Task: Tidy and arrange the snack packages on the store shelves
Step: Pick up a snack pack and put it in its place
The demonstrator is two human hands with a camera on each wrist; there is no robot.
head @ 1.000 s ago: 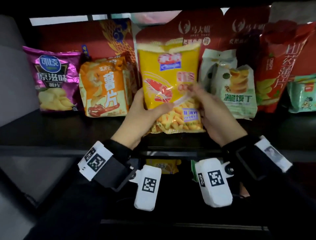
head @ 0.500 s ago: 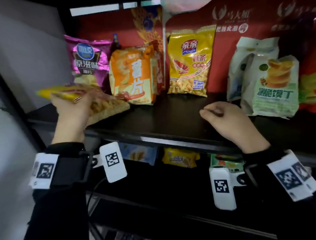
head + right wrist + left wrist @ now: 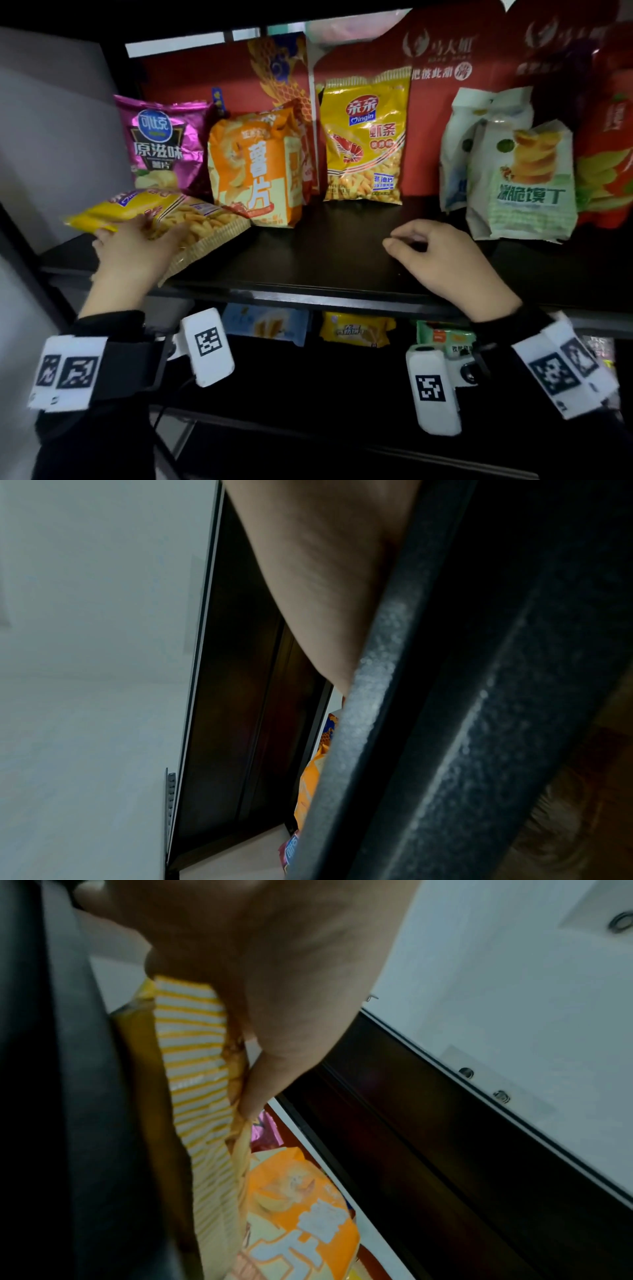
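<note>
Partly done, by the look of it. Along the back of the shelf [image 3: 329,260] a row is already stood upright: purple chip bag [image 3: 161,144], orange chip bag [image 3: 255,168], a yellow shrimp-stick bag [image 3: 364,140] at centre, pale green bun bag [image 3: 522,181] w/ a white one tucked behind, red bag [image 3: 609,164] at far right. A wide bare gap is left btwn the centre yellow bag and the green one, so spacing is prob. still to be evened out.

One item is still in play: a second yellow shrimp-stick pack [image 3: 161,216] is held lying flat at the front-left corner, in front of the purple and orange bags, partly over the shelf edge. It is gripped by the left hand [image 3: 137,250], thumb on top, fingers under; the pinch is confirmed in the left wrist view. The right hand [image 3: 442,257] is rested on the bare shelf, fingers loosely curled, nothing held.

Vs. 1 s ago: the pack was then held upright at centre by both hands. It has since been swung down and left, tipped flat, and the right hand has been let go of it. Vs. 0.5 s ago: little is changed.
</note>
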